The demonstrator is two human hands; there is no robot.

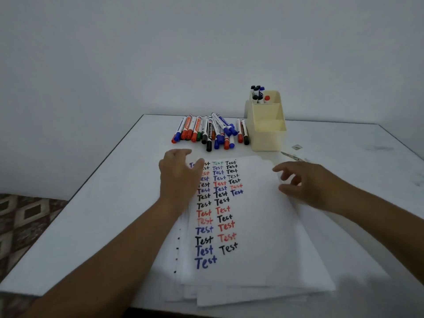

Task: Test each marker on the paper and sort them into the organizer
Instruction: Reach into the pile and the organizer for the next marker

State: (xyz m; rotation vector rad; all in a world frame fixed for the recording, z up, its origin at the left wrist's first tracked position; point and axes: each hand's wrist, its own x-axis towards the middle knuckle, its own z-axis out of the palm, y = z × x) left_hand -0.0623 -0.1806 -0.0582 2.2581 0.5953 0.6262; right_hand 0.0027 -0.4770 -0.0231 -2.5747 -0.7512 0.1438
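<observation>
A stack of white paper (pixel 263 226) lies before me, covered with columns of the word "Test" in black, red, blue and green. Behind it sits a pile of capped markers (pixel 211 131) in red, blue, black and green. To its right stands a cream organizer (pixel 267 136); its back compartment holds several markers (pixel 259 95), the front ones look empty. My left hand (pixel 179 175) hovers over the paper's top left, fingers relaxed toward the pile, holding nothing. My right hand (pixel 305 182) hovers at the paper's right edge, fingers loosely curled, empty.
The white table (pixel 103 214) ends at a dark edge on the left, with patterned floor (pixel 20 226) beyond. A thin pen-like object (pixel 292 156) and a small square scrap (pixel 297 147) lie right of the organizer. A plain wall stands behind.
</observation>
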